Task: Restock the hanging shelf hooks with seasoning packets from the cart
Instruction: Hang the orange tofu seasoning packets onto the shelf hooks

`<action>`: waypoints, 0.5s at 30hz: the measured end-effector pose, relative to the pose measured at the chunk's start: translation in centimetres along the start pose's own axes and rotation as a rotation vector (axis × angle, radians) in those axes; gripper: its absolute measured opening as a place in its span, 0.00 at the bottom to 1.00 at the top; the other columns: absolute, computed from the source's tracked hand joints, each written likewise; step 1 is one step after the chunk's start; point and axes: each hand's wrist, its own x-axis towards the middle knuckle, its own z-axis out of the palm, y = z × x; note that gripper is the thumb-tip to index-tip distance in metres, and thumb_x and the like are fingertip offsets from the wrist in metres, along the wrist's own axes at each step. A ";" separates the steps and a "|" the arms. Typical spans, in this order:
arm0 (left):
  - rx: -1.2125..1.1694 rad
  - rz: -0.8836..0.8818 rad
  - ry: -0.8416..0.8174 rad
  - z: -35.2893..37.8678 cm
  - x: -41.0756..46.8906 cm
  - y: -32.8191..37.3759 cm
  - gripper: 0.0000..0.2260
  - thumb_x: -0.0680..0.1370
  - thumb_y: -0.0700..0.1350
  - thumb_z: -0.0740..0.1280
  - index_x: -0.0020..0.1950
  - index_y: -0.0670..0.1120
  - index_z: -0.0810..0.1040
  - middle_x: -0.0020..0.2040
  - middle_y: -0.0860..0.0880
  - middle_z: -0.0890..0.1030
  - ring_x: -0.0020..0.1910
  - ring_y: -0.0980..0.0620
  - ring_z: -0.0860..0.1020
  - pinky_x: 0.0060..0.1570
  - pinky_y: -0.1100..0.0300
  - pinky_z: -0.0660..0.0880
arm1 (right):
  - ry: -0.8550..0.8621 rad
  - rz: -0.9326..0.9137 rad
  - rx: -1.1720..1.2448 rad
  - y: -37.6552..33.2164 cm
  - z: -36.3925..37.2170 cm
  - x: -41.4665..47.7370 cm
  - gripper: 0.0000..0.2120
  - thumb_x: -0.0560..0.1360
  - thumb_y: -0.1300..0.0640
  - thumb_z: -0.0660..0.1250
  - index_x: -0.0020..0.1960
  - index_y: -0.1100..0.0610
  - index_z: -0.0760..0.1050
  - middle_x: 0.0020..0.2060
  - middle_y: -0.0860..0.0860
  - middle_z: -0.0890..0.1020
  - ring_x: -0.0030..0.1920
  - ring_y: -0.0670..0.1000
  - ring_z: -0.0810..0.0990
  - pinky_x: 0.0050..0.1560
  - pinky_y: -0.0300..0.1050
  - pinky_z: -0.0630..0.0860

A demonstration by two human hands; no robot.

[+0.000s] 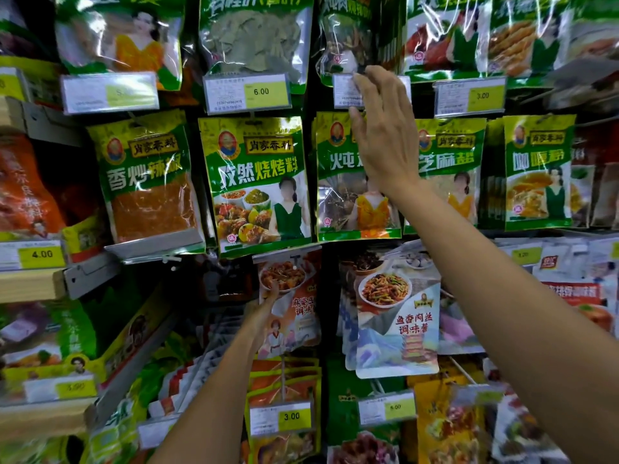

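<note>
Two hands were raised to the hooks: the right hand (382,128), fingers spread, was laid over a price tag (345,92); the left hand (264,316) was pressed flat against an orange seasoning packet (294,296) hanging below.

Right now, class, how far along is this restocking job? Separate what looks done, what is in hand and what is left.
Done: the middle row of green seasoning packets hangs full. In hand: the right hand reaches the price tag at a hook, fingers spread, holding nothing visible; the left hand touches an orange sauce packet lower down. Left: unclear, since the cart is out of view.
</note>
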 end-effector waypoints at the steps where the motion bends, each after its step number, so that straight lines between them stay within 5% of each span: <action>1: 0.026 0.004 0.002 -0.1 0.0 0.0 0.34 0.69 0.63 0.70 0.67 0.41 0.73 0.56 0.36 0.79 0.51 0.38 0.78 0.47 0.45 0.75 | -0.003 0.000 0.002 -0.1 -0.1 0.0 0.20 0.83 0.55 0.51 0.72 0.61 0.65 0.71 0.58 0.67 0.72 0.55 0.64 0.72 0.44 0.59; 4: 0.110 0.017 0.022 -0.6 -0.6 -0.1 0.23 0.68 0.61 0.72 0.49 0.42 0.78 0.42 0.40 0.78 0.44 0.48 0.79 0.40 0.61 0.73 | 0.018 0.003 0.017 -0.5 -0.6 -0.4 0.20 0.82 0.57 0.51 0.70 0.62 0.68 0.69 0.59 0.69 0.71 0.56 0.66 0.71 0.45 0.61; 6: 0.192 0.075 0.024 -0.9 -1.5 -0.3 0.15 0.70 0.56 0.73 0.41 0.46 0.75 0.38 0.46 0.76 0.38 0.53 0.76 0.40 0.61 0.73 | 0.055 0.017 0.038 -0.6 -1.0 -1.2 0.18 0.81 0.59 0.53 0.68 0.63 0.70 0.66 0.60 0.72 0.68 0.57 0.70 0.69 0.46 0.64; 11: 0.658 0.252 0.103 -1.8 -5.4 -1.5 0.26 0.76 0.53 0.68 0.64 0.34 0.71 0.56 0.32 0.77 0.54 0.35 0.76 0.52 0.46 0.74 | 0.101 0.092 0.142 -0.8 -2.1 -7.1 0.13 0.80 0.63 0.60 0.61 0.67 0.76 0.57 0.62 0.79 0.61 0.60 0.76 0.63 0.49 0.70; 15: 0.874 0.387 0.226 -1.2 -10.5 -2.8 0.19 0.81 0.46 0.62 0.66 0.34 0.70 0.59 0.35 0.75 0.60 0.36 0.72 0.53 0.48 0.71 | -0.018 0.233 0.224 -0.5 -4.5 -15.2 0.13 0.80 0.64 0.59 0.61 0.67 0.76 0.56 0.61 0.79 0.60 0.56 0.74 0.62 0.49 0.71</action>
